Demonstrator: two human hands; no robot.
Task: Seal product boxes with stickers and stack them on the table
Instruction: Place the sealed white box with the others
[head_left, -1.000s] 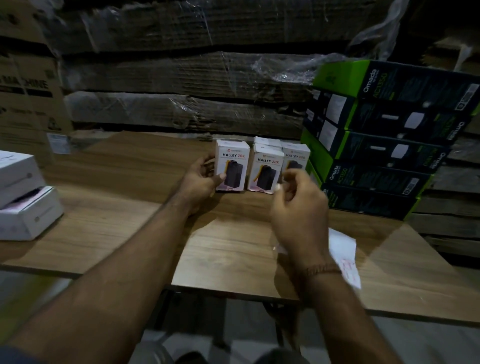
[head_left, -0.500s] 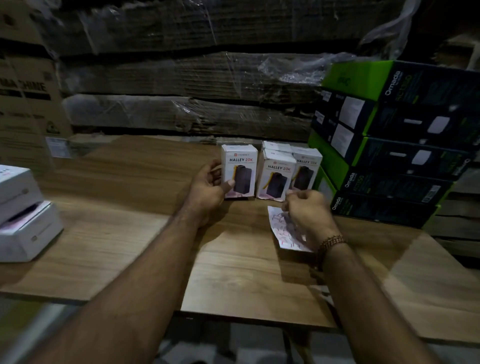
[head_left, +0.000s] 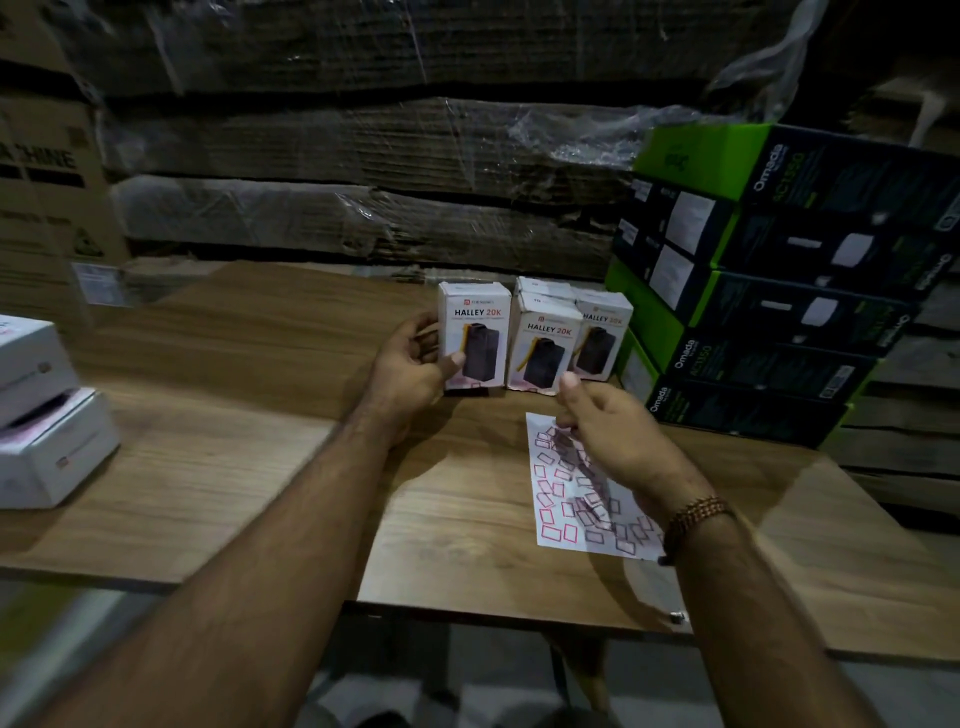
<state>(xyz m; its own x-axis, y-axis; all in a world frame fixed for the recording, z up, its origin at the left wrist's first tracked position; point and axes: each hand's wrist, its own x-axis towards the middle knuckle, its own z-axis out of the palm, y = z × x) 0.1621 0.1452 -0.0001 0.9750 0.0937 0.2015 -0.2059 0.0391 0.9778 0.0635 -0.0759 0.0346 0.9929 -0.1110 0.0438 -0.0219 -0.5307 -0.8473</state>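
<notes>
Three white boxes marked HALLEY 20K stand upright close together near the far edge of the tabletop (head_left: 249, 467), and a fourth one hides behind them, so only its top shows. The left hand (head_left: 410, 371) holds the left box (head_left: 474, 335), with the thumb pressed on its front and the other fingers curled round its side; most of those fingers are hidden behind the box. The middle box (head_left: 545, 348) stands just beside it, and the right box (head_left: 602, 335) is partly covered by the middle one. The right hand (head_left: 613, 436) hangs over a sticker sheet (head_left: 558, 499) that lies flat nearer the front edge. Its fingers are bent toward the thumb, but I cannot tell if they pinch a sticker, since the fingertips are blurry and dark. The hand and wrist cover part of the sheet. A beaded bracelet (head_left: 696, 514) sits on the right wrist. Green and black boxes (head_left: 769, 312) are stacked at the right edge, cut off by the picture. White boxes (head_left: 47, 415) are stacked at the left edge, also cut off.
</notes>
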